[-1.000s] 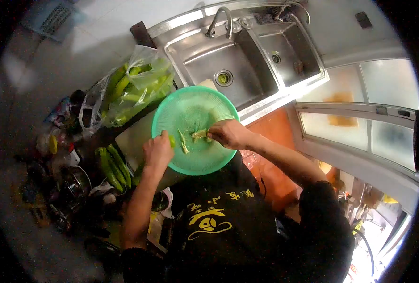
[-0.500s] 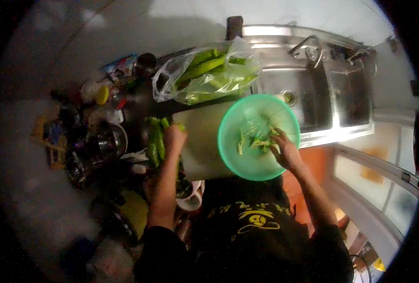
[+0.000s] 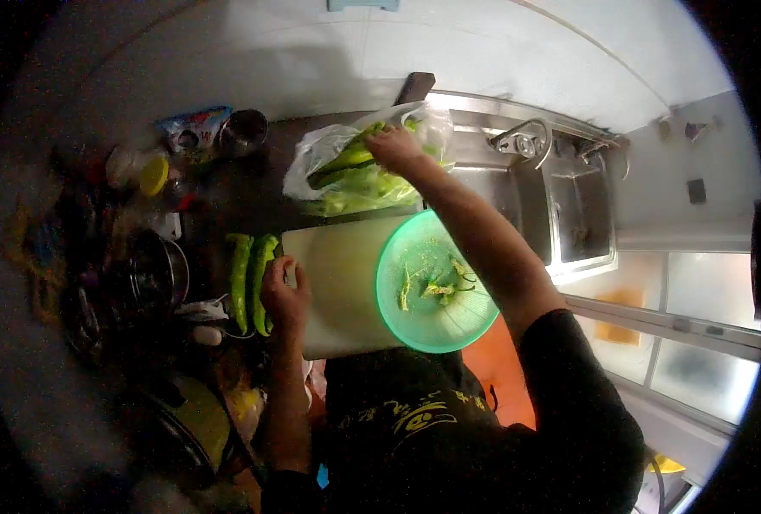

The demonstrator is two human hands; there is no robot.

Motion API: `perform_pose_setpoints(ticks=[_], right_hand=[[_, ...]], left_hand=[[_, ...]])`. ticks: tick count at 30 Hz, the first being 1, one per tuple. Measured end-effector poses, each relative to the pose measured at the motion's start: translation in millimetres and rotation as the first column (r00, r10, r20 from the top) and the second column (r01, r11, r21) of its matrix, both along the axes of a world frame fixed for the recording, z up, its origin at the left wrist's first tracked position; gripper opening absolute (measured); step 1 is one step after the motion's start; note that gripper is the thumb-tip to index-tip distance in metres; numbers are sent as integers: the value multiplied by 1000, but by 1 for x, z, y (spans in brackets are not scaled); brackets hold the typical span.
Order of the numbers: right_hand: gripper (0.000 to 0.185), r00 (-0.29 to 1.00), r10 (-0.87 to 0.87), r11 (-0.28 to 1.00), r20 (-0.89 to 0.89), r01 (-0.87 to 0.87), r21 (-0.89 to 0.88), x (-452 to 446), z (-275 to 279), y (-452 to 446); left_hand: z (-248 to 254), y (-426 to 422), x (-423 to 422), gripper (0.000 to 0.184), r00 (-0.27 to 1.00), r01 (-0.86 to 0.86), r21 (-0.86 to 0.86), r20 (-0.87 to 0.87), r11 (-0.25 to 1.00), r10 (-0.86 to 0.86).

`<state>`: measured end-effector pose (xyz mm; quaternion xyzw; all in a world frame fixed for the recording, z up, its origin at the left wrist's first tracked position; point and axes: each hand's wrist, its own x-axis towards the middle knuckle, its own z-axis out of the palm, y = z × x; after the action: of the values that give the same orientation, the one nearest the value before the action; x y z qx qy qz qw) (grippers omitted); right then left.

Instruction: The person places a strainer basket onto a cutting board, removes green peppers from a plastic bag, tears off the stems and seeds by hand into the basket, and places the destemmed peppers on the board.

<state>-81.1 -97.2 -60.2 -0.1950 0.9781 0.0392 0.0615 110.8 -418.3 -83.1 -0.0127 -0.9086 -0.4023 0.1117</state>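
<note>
My right hand [image 3: 395, 149] is in the mouth of a clear plastic bag [image 3: 316, 147] of long green peppers. Its fingers close on one green pepper [image 3: 352, 157]. My left hand [image 3: 286, 291] rests at the left edge of a pale cutting board [image 3: 333, 283], fingers curved and a little apart, with nothing visible between them. Just left of it, long green peppers [image 3: 242, 283] lie side by side on the dark counter. A green colander [image 3: 386, 300] stands over the board's right side, with pepper stems and cores [image 3: 436, 289] inside.
A double steel sink [image 3: 530, 214] with a faucet [image 3: 542, 141] is to the right. At left stand a metal pot [image 3: 162, 270], a jar with a yellow lid [image 3: 153, 176], a dark bowl [image 3: 243, 133] and a printed packet [image 3: 194, 124]. A lidded pan [image 3: 196, 420] is at lower left.
My right hand has left the colander and reached up into the plastic bag. My left hand has let go of the green peppers, which now lie beside it. The view has shifted.
</note>
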Motion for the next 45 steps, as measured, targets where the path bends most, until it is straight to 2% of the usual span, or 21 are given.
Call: perform_pose_setpoints(ticks=[2,3,6,7,8,10,11,13,16,18,20,22,23,26,30,31,34,35,38,39,45], right_hand=[[26,996,68,992,50,-73,100,-1,18,1],[25,990,139,988,-23,-137,69,-3,12,4],[26,979,146,977,-141,-165,-132,33,91,-23],[23,970,155,971,-186,-184,-152,46,109,-26],[22,980,131,975,-148,-154,-158,65,135,-27],[25,998,11,992,-59,-19,-127,110,194,-32],[30,997,-78,993,-7,77,-90,135,218,-33],[42,999,-46,951,21,50,-306,184,240,-13],[30,952,-133,602,275,298,-740,244,251,3],[33,793,-174,565,584,566,-600,272,234,47],[30,611,-30,234,791,774,-589,298,206,61],[28,595,-65,299,801,778,-553,311,196,61],[26,578,-20,201,815,801,-564,315,192,58],[27,505,39,180,862,845,-503,337,155,71],[21,663,53,321,747,697,-642,346,154,71],[24,712,48,443,700,613,-654,340,167,74],[24,640,56,333,766,712,-619,342,166,85],[21,716,107,362,690,618,-698,346,155,86],[17,633,175,401,754,653,-642,341,166,83],[14,752,152,435,641,532,-727,346,158,84],[9,853,113,461,509,409,-787,354,140,72]], left_hand=[[28,10,8,18,998,51,103,17,993,-54],[34,14,9,15,997,71,146,-7,987,-71],[78,29,8,29,981,178,82,-95,981,-170],[95,40,3,39,958,215,72,-210,974,-196],[115,52,-5,50,920,253,56,-322,966,-222],[156,77,-22,70,895,320,-19,-321,947,-309],[166,94,-32,69,845,397,-21,-382,918,-374],[181,123,-38,66,740,536,-112,-416,837,-529],[196,145,-18,43,639,698,-246,-211,673,-740],[194,151,-3,31,594,748,-315,-76,584,-801],[184,152,12,17,609,779,-183,-13,600,-793],[180,156,21,16,566,817,-211,112,537,-817],[179,155,24,15,563,823,-207,164,530,-810],[167,157,38,16,547,835,-204,214,511,-809],[147,170,48,12,458,885,-162,141,436,-878],[149,172,49,10,464,883,-154,130,444,-877],[164,181,52,6,433,892,-195,107,408,-895],[169,185,55,5,426,891,-225,106,395,-899],[164,194,64,5,402,898,-275,194,344,-895],[160,194,66,5,403,894,-297,200,336,-893],[132,191,81,7,429,881,-312,214,355,-877]])
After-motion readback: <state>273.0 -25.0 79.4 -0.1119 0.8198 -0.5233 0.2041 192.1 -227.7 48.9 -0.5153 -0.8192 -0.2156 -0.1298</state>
